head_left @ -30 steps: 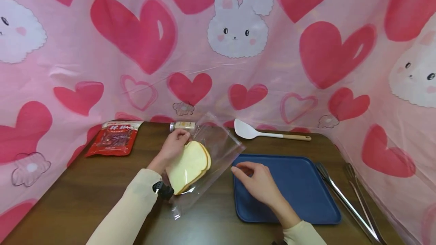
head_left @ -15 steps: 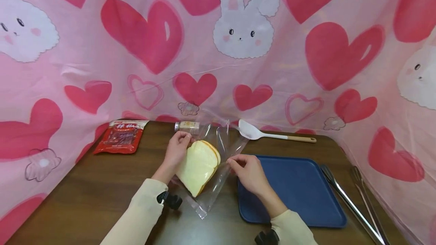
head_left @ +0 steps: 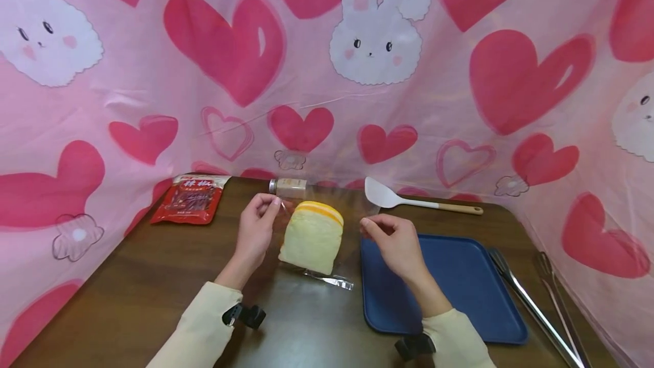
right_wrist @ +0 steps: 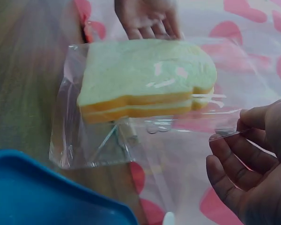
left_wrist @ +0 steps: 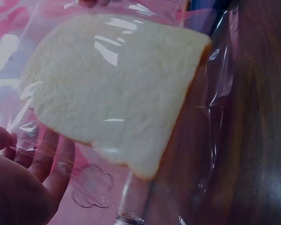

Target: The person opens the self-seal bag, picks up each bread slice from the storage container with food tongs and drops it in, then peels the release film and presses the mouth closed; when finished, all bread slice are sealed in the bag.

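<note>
A clear plastic bag [right_wrist: 68,145] is held up over the table with slices of bread [head_left: 313,240] inside it. My left hand [head_left: 257,229] pinches the bag's left side between thumb and fingers, while my right hand [head_left: 401,246] pinches the opposite side near its upper part. In the right wrist view the bread shows at least two slices stacked together, with brown crust along the edge. The left wrist view shows the broad pale face of the bread [left_wrist: 112,84] behind shiny film. The bag's sealed bottom strip [head_left: 339,283] hangs below the bread.
A blue tray [head_left: 449,294] lies right of the bag, with two long metal utensils [head_left: 536,311] beyond it. Along the back are a red packet [head_left: 189,200], a small jar [head_left: 289,187] and a white spatula [head_left: 383,193]. A pink heart-print curtain [head_left: 306,84] surrounds the table.
My right hand has moved in from over the tray and taken hold of the bag's right side. The bag and bread have turned from slanted to nearly upright.
</note>
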The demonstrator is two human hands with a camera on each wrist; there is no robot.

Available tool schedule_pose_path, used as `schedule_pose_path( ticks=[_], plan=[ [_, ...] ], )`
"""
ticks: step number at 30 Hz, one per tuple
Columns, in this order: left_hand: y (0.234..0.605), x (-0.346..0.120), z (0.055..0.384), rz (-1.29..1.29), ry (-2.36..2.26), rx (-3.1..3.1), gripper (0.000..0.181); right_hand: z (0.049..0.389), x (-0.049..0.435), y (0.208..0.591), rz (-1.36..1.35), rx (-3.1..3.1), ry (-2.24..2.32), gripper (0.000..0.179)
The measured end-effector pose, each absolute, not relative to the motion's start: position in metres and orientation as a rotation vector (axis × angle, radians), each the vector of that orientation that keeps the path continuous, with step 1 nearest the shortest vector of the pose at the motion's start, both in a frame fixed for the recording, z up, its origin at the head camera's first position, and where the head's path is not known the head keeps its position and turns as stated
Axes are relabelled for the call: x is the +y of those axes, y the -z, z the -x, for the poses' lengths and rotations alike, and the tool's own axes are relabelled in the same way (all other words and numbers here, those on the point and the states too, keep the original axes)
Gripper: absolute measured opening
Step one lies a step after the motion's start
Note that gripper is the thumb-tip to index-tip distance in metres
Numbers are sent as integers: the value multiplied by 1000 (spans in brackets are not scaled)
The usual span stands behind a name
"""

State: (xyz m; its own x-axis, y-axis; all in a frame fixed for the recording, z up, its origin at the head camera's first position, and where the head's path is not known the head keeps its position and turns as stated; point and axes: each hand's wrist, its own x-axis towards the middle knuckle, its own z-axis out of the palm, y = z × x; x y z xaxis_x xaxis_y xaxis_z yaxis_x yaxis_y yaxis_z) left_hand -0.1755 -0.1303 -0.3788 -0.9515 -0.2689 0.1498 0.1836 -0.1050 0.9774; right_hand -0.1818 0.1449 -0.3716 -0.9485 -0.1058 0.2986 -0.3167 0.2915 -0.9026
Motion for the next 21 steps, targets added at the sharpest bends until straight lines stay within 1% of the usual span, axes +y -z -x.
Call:
schedule_pose_path(
  ticks=[4,8,15,21],
  plan=[
    [377,-133,161,-46,2098,-1913,16,183,149,371,-416,-2300,-1775,18],
    [384,-136,154,-48,2029,-1997,17,185,148,378,-448,-2255,-1848,17],
    [395,-137,156,46,2013,-1986,14,188,144,389,-502,-2236,-1904,21],
    [394,-130,166,126,2005,-1906,20,189,142,389,-510,-2226,-1928,21]
  ],
)
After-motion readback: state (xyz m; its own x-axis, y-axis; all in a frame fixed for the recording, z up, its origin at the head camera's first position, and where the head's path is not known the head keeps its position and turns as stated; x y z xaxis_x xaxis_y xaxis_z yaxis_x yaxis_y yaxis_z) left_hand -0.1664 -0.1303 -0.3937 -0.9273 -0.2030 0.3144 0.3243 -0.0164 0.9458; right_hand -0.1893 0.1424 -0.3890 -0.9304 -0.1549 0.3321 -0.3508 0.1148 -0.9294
